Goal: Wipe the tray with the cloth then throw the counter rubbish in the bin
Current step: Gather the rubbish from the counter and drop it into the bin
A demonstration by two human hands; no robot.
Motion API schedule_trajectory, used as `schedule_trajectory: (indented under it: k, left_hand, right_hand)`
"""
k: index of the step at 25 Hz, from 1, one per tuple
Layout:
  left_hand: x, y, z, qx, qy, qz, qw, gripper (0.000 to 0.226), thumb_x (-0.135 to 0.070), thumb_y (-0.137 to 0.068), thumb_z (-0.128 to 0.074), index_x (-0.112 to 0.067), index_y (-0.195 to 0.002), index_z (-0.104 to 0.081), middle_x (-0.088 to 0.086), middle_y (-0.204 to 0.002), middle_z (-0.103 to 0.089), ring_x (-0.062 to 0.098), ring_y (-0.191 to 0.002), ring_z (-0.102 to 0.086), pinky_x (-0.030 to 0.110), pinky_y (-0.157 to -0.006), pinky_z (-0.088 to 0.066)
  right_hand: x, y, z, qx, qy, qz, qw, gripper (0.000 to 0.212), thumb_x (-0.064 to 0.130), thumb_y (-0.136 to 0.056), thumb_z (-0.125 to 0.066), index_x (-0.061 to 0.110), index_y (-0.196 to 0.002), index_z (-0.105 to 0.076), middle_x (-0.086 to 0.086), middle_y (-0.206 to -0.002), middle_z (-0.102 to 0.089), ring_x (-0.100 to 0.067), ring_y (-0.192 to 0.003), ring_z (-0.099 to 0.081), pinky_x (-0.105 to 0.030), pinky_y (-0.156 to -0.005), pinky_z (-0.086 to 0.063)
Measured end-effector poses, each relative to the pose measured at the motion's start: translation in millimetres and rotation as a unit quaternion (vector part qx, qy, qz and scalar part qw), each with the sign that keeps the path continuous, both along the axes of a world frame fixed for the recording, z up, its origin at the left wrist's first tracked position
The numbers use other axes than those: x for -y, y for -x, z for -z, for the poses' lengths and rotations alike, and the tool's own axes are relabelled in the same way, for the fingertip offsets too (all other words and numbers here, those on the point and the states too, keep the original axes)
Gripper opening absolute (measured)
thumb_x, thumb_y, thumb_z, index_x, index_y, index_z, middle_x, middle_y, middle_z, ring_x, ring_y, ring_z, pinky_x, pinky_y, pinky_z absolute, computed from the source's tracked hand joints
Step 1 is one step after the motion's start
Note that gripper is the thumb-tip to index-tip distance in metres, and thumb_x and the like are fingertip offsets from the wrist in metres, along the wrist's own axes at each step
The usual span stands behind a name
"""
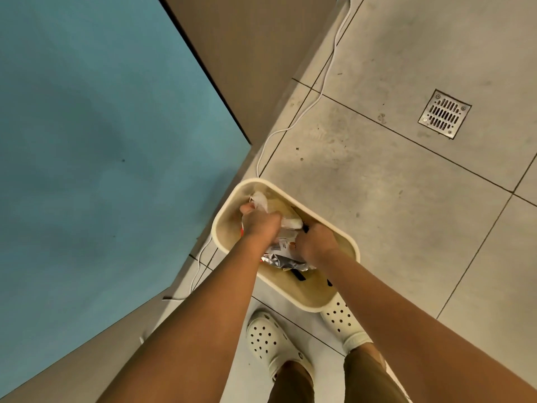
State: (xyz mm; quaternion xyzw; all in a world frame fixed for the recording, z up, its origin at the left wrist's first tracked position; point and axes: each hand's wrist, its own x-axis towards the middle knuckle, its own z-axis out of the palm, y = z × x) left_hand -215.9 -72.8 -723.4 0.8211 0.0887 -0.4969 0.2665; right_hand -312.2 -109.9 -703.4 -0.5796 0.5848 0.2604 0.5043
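Observation:
A cream plastic bin (pixel 353 242) stands on the floor at the counter's corner. Both my hands are down inside its opening. My left hand (pixel 260 222) grips crumpled white wrapping (pixel 260 200) near the bin's far left side. My right hand (pixel 315 242) is curled round a silver foil wrapper (pixel 283 261) and a small black object at the bin's middle. More pale scraps (pixel 290 221) lie between the two hands. The tray and the cloth are out of view.
The blue counter top (pixel 101 155) fills the left, with its brown side panel (pixel 255 62) behind. A white cable (pixel 325 82) runs along the tiled floor. A metal floor drain (pixel 444 113) sits far right. My feet in cream clogs (pixel 268 340) stand just before the bin.

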Motion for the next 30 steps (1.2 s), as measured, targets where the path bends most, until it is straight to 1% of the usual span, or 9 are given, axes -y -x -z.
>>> schedule_trajectory:
  k: [3, 6, 9, 11, 14, 17, 22, 25, 30]
  left_hand:
    - [-11, 4, -17, 0.098, 0.035, -0.006, 0.995, 0.056, -0.019, -0.083, -0.059, -0.024, -0.129, -0.027, 0.007, -0.103, -0.055, 0.021, -0.078, -0.058, 0.027, -0.061, -0.043]
    - [-19, 10, -22, 0.202, 0.131, 0.045, 0.97, 0.048, -0.014, -0.081, -0.063, -0.041, -0.112, -0.038, 0.008, -0.11, -0.057, 0.028, -0.087, -0.061, 0.027, -0.063, -0.049]
    - [-15, 11, -17, 0.2, 0.123, 0.11, 0.966, 0.032, -0.021, -0.083, -0.067, -0.032, -0.105, -0.047, 0.012, -0.117, -0.054, 0.032, -0.093, -0.06, 0.03, -0.072, -0.05]
    - [-9, 10, -11, 0.193, 0.107, 0.141, 0.965, 0.036, -0.027, -0.082, -0.068, -0.02, -0.112, -0.049, 0.011, -0.121, -0.049, 0.03, -0.098, -0.057, 0.034, -0.085, -0.049]
    - [-1, 9, -4, 0.138, 0.101, 0.173, 0.97, 0.046, -0.025, -0.084, -0.066, -0.011, -0.123, -0.047, 0.01, -0.126, -0.043, 0.026, -0.096, -0.06, 0.032, -0.089, -0.05]
    - [-1, 6, 4, 0.086, 0.081, 0.193, 0.974, 0.047, -0.016, -0.081, -0.06, -0.013, -0.126, -0.048, 0.014, -0.127, -0.05, 0.03, -0.099, -0.062, 0.04, -0.088, -0.052]
    - [-13, 1, 16, 0.076, -0.03, 0.243, 0.967, 0.05, -0.019, -0.088, -0.06, -0.012, -0.136, -0.044, 0.013, -0.139, -0.038, 0.03, -0.12, -0.049, 0.031, -0.098, -0.04]
    - [-14, 1, 4, 0.111, -0.007, 0.257, 0.96, 0.054, -0.018, -0.089, -0.061, -0.017, -0.138, -0.04, 0.009, -0.143, -0.032, 0.028, -0.125, -0.045, 0.034, -0.102, -0.038]
    - [-33, 17, -64, 0.181, -0.002, 0.267, 0.947, 0.053, -0.024, -0.091, -0.055, -0.024, -0.14, -0.035, 0.001, -0.147, -0.024, 0.023, -0.122, -0.047, 0.036, -0.091, -0.044]
  right_hand:
    - [-9, 11, -21, 0.005, 0.086, -0.002, 0.996, 0.03, 0.011, -0.095, -0.036, 0.006, -0.124, -0.043, -0.014, -0.119, -0.057, -0.027, -0.097, -0.056, -0.027, -0.073, -0.038]
    - [-21, 21, -38, 0.06, 0.144, -0.018, 0.988, 0.034, 0.007, -0.095, -0.035, 0.008, -0.129, -0.036, -0.014, -0.112, -0.061, -0.026, -0.092, -0.056, -0.026, -0.071, -0.037]
    - [-23, 21, -33, 0.076, 0.205, -0.063, 0.974, 0.032, 0.023, -0.099, -0.033, 0.01, -0.128, -0.039, -0.013, -0.109, -0.062, -0.027, -0.096, -0.06, -0.028, -0.072, -0.04]
    - [-20, 19, -28, 0.088, 0.228, -0.027, 0.969, 0.029, 0.031, -0.1, -0.031, 0.009, -0.111, -0.046, -0.015, -0.094, -0.065, -0.03, -0.083, -0.062, -0.03, -0.062, -0.04]
    - [-11, 19, -20, 0.097, 0.255, 0.045, 0.961, 0.027, 0.03, -0.099, -0.032, 0.008, -0.095, -0.048, -0.011, -0.076, -0.061, -0.029, -0.064, -0.056, -0.034, -0.053, -0.043]
    - [-9, 20, -11, 0.088, 0.234, 0.033, 0.968, 0.025, 0.025, -0.099, -0.035, 0.008, -0.097, -0.054, -0.01, -0.079, -0.062, -0.028, -0.067, -0.058, -0.036, -0.058, -0.048]
    - [-21, 24, 4, 0.054, 0.172, 0.049, 0.982, 0.029, 0.026, -0.097, -0.04, 0.008, -0.099, -0.063, -0.006, -0.076, -0.061, -0.02, -0.065, -0.055, -0.025, -0.064, -0.04]
    - [-27, 33, -2, 0.066, 0.158, 0.077, 0.982, 0.028, 0.031, -0.094, -0.046, 0.008, -0.096, -0.062, -0.008, -0.078, -0.064, -0.022, -0.068, -0.059, -0.026, -0.065, -0.043]
    - [-42, 68, -41, 0.063, 0.12, -0.026, 0.99, 0.018, 0.02, -0.094, -0.045, 0.012, -0.099, -0.06, -0.009, -0.086, -0.064, -0.023, -0.069, -0.053, -0.026, -0.062, -0.039]
